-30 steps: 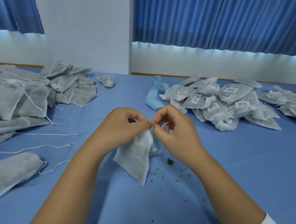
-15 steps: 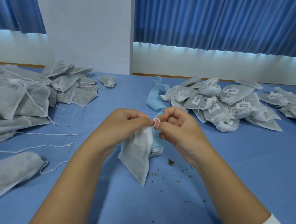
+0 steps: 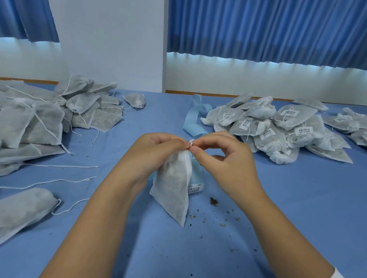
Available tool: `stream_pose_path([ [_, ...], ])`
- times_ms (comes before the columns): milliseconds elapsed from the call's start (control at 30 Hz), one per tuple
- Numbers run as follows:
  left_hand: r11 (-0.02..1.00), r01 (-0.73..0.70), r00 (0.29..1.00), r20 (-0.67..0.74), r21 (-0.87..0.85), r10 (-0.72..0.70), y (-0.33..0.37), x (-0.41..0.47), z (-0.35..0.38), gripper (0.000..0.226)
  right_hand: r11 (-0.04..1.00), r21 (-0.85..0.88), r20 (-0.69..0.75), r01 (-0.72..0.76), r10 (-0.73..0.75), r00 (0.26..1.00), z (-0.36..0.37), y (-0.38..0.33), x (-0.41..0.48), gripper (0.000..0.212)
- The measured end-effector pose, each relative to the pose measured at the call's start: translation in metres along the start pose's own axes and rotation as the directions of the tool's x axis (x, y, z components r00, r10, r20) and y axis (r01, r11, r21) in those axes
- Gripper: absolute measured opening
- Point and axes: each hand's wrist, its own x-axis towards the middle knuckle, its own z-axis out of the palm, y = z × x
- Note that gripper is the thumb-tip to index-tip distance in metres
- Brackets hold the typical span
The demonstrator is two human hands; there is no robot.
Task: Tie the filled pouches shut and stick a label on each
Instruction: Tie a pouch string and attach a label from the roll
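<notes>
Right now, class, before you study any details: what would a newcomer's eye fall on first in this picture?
At the centre, the left hand and right hand pinch the gathered neck of a filled grey-white fabric pouch over the blue table. Behind on the right lies a heap of pouches with white barcode labels. On the left spreads a heap of unlabelled pouches with loose white strings.

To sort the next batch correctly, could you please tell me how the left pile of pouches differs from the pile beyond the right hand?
The left pile shows no labels; the right pile has white barcode labels on many pouches. The left pile's pouches lie mostly flat, drawstrings trailing loose; the right pile's look bunched and cinched at the neck. Both are grey-white fabric pouches on the blue table.
</notes>
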Motion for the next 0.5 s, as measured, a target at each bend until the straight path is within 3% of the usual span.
stream_pose_path([
  [167,1.000,-0.011,1.000,-0.007,0.005,0.011,-0.0012,0.0003,0.0000,0.025,1.000,-0.012,0.001,-0.010,0.010,1.000,0.0007,0.0041,0.0008,0.008],
  [367,0.999,0.026,0.996,0.092,-0.045,-0.022,-0.0020,0.0002,0.0031,0.021,0.904,0.364,0.086,-0.222,0.204,0.975,-0.0040,0.0069,0.0074,0.008],
  [500,0.988,0.073,0.985,0.166,-0.135,-0.050,-0.0029,0.0009,0.0046,0.013,0.944,0.269,0.087,-0.191,0.174,0.981,-0.0050,0.0089,0.0082,0.010],
])
